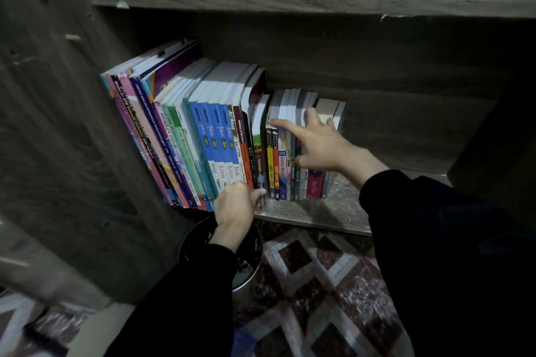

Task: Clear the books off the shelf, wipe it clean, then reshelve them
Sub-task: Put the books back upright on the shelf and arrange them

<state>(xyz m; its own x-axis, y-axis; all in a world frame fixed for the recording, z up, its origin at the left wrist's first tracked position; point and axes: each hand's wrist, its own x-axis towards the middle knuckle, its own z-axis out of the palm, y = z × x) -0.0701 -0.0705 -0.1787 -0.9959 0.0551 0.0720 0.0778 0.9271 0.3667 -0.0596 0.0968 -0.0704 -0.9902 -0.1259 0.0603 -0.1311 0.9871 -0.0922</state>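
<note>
My fingers point(285, 124) lie hooked over the tops of the small books point(282, 171), thumb against their spines, so my right hand point(322, 145) grasps that bunch from above. They stand upright, long axis vertical, spines towards me, mid-shelf point(333, 209), with bare board to their right. My left hand point(235, 207) is curled round the foot of the tall books point(203, 136), which lean against the shelf's left wall. The right hand is the nearer to the small bunch, so I judge the pull comes straight towards me, off the shelf's front edge. A bin point(246, 278) sits below that edge.
</note>
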